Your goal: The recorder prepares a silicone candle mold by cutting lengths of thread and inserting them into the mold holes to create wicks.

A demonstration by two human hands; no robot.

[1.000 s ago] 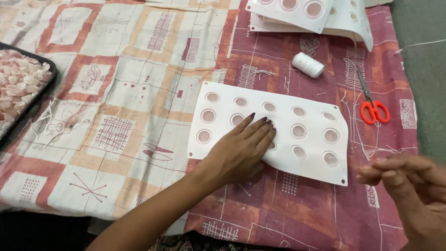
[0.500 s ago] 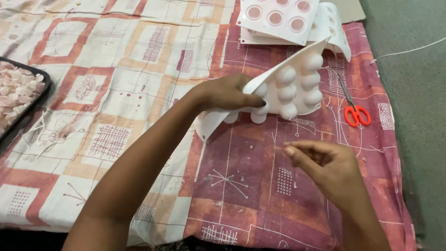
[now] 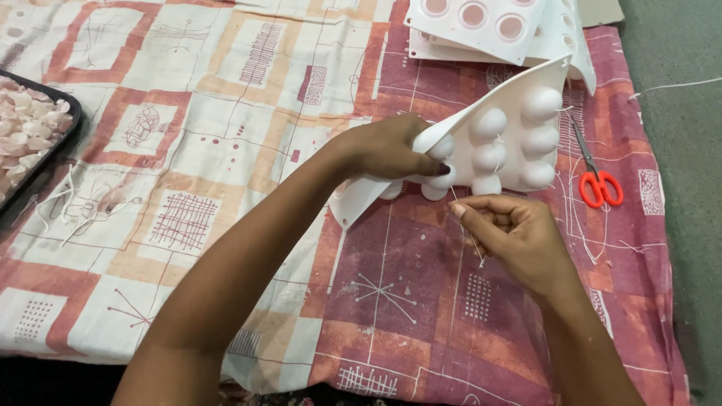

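Now, at frame centre in the head view, the white silicone mould (image 3: pixel 519 124) is held tilted up by the left hand (image 3: pixel 391 146), domes facing down. Just below it, a thin thread (image 3: pixel 472 240) is pinched in the right hand (image 3: pixel 511 233); orange scissors (image 3: pixel 598 184) lie at right.

Lighting is bright, soft and even, apparently from overhead, with only a faint shadow under the left hand (image 3: pixel 391 146) and beneath the lifted white silicone mould sheet with domed cups (image 3: pixel 511 135) it grips. No glare shows on the mould just above the right hand (image 3: pixel 511 229). Focus is sharp around both hands; edges show no obvious distortion.
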